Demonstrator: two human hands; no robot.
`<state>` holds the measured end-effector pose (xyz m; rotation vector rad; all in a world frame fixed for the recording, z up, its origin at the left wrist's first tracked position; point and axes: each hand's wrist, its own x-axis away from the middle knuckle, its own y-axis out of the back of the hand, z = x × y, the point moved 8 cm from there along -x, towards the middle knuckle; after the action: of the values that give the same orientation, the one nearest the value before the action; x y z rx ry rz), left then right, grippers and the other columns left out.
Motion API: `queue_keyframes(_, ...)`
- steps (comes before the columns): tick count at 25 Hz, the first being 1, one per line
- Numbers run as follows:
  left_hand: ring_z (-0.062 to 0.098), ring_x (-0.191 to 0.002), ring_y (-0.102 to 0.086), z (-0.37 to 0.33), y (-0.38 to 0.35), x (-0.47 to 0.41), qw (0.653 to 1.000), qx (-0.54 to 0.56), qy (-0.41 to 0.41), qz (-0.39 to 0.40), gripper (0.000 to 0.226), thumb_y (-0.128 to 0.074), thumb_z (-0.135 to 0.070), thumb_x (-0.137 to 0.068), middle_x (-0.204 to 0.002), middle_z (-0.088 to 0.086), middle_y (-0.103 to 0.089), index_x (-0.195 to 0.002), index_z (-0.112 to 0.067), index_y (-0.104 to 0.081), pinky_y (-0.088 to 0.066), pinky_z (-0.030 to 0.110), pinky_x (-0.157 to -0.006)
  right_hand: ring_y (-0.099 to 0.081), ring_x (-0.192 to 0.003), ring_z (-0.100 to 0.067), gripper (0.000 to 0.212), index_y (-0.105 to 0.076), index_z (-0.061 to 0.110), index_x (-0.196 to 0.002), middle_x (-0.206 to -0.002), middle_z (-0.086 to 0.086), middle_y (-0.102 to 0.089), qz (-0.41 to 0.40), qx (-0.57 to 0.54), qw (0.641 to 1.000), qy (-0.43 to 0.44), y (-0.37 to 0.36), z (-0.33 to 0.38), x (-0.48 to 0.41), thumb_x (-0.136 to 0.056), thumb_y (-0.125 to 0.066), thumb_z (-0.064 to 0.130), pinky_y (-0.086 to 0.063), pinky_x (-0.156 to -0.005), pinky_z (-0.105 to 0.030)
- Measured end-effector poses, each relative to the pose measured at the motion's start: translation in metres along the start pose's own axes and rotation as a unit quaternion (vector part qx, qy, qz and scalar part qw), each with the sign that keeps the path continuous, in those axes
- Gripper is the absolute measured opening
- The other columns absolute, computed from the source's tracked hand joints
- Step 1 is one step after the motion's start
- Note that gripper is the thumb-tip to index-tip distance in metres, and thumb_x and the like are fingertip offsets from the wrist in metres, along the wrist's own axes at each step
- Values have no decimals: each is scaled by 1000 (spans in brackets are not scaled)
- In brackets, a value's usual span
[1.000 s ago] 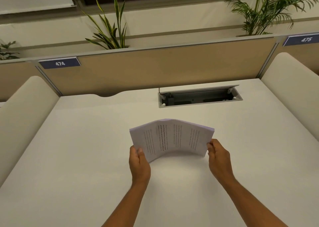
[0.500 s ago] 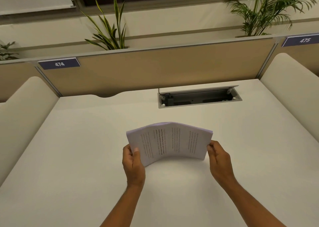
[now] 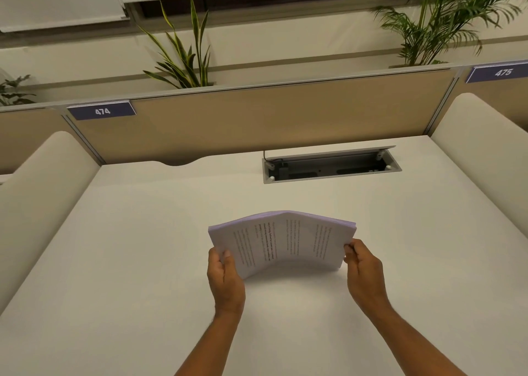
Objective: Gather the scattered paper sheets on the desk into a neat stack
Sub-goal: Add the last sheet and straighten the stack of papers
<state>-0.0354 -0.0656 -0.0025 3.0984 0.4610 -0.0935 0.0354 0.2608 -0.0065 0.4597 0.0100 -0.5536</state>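
A stack of printed paper sheets (image 3: 283, 241) stands on edge in the middle of the white desk (image 3: 128, 261), bowed into an arch with the printed face toward me. My left hand (image 3: 224, 278) grips the stack's left edge. My right hand (image 3: 363, 270) pinches the right edge between thumb and fingers. The stack's lower right corner sits at the desk surface; its lower left corner is hidden behind my left hand. No loose sheets lie elsewhere on the desk.
An open cable box (image 3: 331, 167) is set into the desk behind the stack. A tan partition (image 3: 257, 121) closes the far side, with labels 474 (image 3: 102, 111) and 475 (image 3: 503, 72). Padded side screens (image 3: 43, 192) flank the desk. Plants stand beyond.
My left hand slid slightly left and down along the stack's edge, so the sheets bow wider. The right hand stayed almost still.
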Motion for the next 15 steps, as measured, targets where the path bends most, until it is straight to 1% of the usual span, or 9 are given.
queue_keyframes(2,8,-99,-69,-6,-1,-3,1000,-1,-15,4,39,-41,-34,-103,-113,1,-70,-130,-12,-60,-60,13,-71,-67,-88,-7,26,-60,37,-101,-100,17,-74,-16,-10,1000,22,4,7,-2,-111,-41,21,-57,-69,-25)
queue_keyframes(3,4,-99,-70,-8,-1,-5,1000,-1,-23,8,37,-41,-33,-104,-113,-1,-70,-130,-14,-60,-60,12,-73,-67,-88,-6,25,-59,36,-101,-100,17,-74,-20,-11,999,28,5,9,-2,-111,-41,21,-55,-68,-22)
queue_keyframes(4,2,-99,-70,-8,-2,-6,1000,-3,-26,14,36,-41,-33,-105,-112,-3,-70,-130,-15,-59,-60,12,-73,-67,-88,-6,25,-60,33,-102,-100,16,-74,-18,-7,999,27,5,8,-3,-111,-42,19,-55,-67,-22)
queue_keyframes(7,13,-102,-68,5,-2,-1,999,-25,5,19,27,-42,-29,-110,-113,-4,-68,-130,-17,-57,-60,16,-68,-69,-83,-12,25,-62,24,-99,-93,6,-75,22,27,999,-4,-4,-7,-2,-111,-44,11,-51,-62,-24)
queue_keyframes(9,17,-105,-66,15,2,4,999,-43,22,16,22,-41,-19,-115,-113,-5,-67,-132,-18,-55,-55,19,-72,-70,-80,-24,25,-64,20,-96,-88,-1,-76,41,46,998,-15,-7,-13,-1,-110,-47,9,-47,-60,-28)
queue_keyframes(10,18,-106,-65,15,3,6,998,-51,20,16,22,-40,-20,-115,-113,-5,-67,-132,-18,-55,-54,20,-73,-69,-77,-23,25,-64,21,-95,-86,0,-75,41,51,998,-14,-6,-14,-1,-110,-47,8,-46,-60,-25)
queue_keyframes(11,16,-105,-65,12,3,6,998,-58,14,16,24,-40,-25,-112,-113,-6,-66,-131,-18,-55,-55,19,-73,-68,-75,-14,26,-63,23,-96,-87,4,-75,38,52,998,-11,-4,-12,-1,-110,-48,8,-46,-59,-20)
queue_keyframes(13,9,-105,-67,2,3,5,998,-68,0,14,30,-38,-33,-106,-115,-10,-66,-130,-22,-54,-58,14,-73,-68,-77,-8,25,-63,25,-100,-91,9,-74,23,45,999,-5,-1,-6,-2,-110,-47,8,-51,-62,-17)
queue_keyframes(15,-2,-104,-68,-2,3,4,998,-68,-12,12,33,-38,-35,-106,-117,-13,-67,-133,-25,-53,-60,11,-77,-70,-81,-15,23,-63,22,-103,-95,5,-75,11,37,999,-5,-1,-5,-2,-110,-47,9,-55,-67,-28)
